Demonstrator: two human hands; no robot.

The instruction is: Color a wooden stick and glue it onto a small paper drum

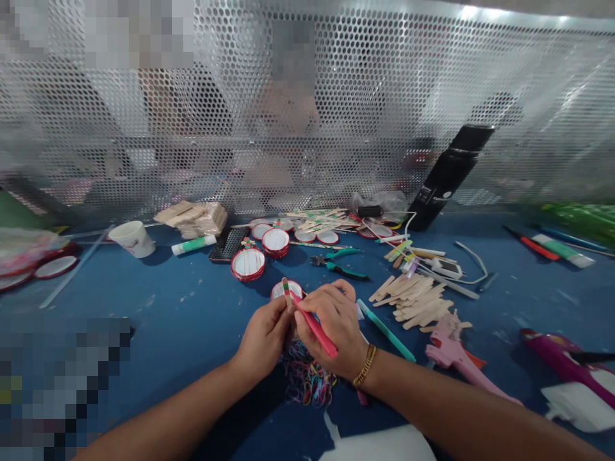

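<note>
My left hand [266,336] is closed in a pinch on a small wooden stick [286,289] painted with red and green stripes. My right hand [333,326] is closed around a red pen-like marker [314,328], whose tip meets the stick. Both hands hover over a round red-rimmed lid [287,289] and a heap of coloured rubber bands [307,381] on the blue table [182,307]. A teal stick or pen [387,330] lies just right of my right hand.
More red-rimmed lids [248,264], green-handled pliers [339,262], a pile of plain wooden sticks [416,301], pink glue guns [456,355], a white cup [132,238], glue sticks [193,244] and a black bottle [449,176] lie about. A perforated metal screen [307,109] closes the back.
</note>
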